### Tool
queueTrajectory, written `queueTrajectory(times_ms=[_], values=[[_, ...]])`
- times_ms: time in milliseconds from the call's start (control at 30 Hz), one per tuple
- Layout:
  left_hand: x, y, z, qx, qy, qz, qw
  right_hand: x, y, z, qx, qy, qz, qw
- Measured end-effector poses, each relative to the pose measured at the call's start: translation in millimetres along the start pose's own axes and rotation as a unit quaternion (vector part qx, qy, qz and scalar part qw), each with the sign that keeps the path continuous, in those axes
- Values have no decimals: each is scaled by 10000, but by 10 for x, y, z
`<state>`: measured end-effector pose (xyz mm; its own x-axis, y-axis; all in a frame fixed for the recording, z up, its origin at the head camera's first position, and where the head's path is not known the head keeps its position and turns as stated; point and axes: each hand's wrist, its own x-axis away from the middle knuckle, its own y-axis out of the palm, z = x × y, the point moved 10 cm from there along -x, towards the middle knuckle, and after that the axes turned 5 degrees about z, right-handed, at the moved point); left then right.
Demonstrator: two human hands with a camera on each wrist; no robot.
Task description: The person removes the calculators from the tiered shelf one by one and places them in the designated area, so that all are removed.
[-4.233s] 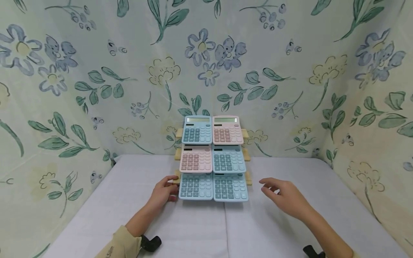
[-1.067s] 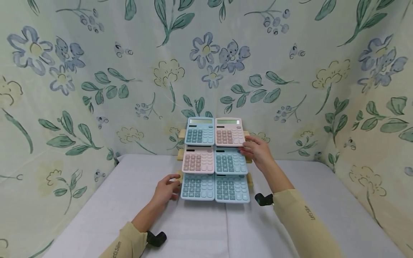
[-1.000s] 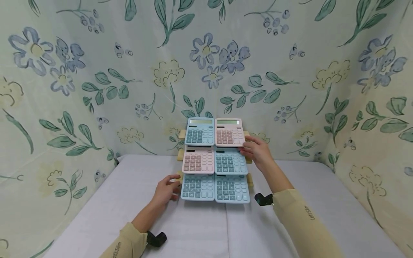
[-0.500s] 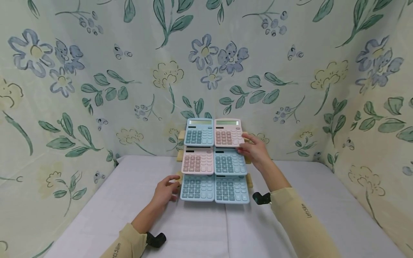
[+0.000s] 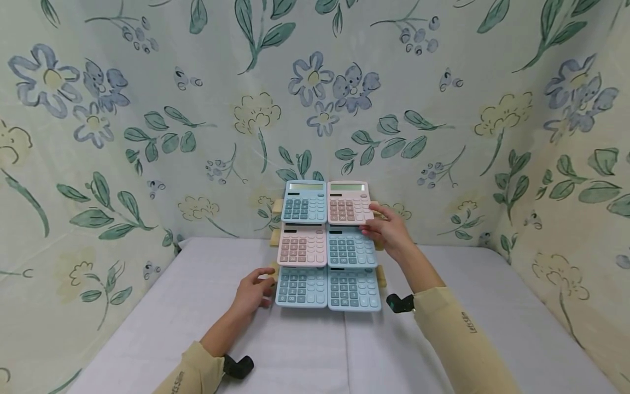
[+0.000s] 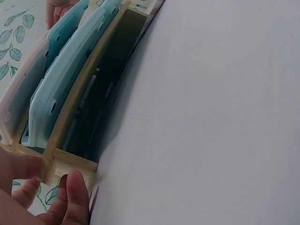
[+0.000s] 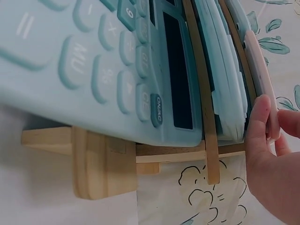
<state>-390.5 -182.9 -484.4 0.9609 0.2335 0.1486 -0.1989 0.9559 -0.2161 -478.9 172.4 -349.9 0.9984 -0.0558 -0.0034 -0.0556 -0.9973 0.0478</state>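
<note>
Six calculators lean in three tiers on a wooden rack (image 5: 275,237) (image 6: 75,160). My right hand (image 5: 394,232) (image 7: 274,157) pinches the right edge of the top-right pink calculator (image 5: 349,202) (image 7: 262,77), beside the top-left blue one (image 5: 304,201). Below are a pink calculator (image 5: 302,244) at left and a blue one (image 5: 351,246) at right. Two blue ones fill the bottom tier, at left (image 5: 301,287) and right (image 5: 354,289). My left hand (image 5: 250,293) (image 6: 42,197) holds the rack's lower left end between thumb and fingers.
A white cloth (image 5: 197,284) covers the table under the rack. Floral fabric (image 5: 211,137) hangs behind and at both sides. Black devices (image 5: 238,366) (image 5: 400,302) are at both wrists.
From the table's right side, my right hand has come up to the top-right pink calculator and grips its edge. Its fingers have lately shifted slightly left. My left hand remains at the rack.
</note>
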Motion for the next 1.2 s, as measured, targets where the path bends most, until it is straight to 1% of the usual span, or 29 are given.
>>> queueTrajectory(times_ms=[600,1200], values=[[-18,16,-15,40,33,-25,10000,-5,6,-6,93,54,-51,9999],[-14,5,-9,-1,103,-25,9999,-9,-8,9,254,44,16,9997]])
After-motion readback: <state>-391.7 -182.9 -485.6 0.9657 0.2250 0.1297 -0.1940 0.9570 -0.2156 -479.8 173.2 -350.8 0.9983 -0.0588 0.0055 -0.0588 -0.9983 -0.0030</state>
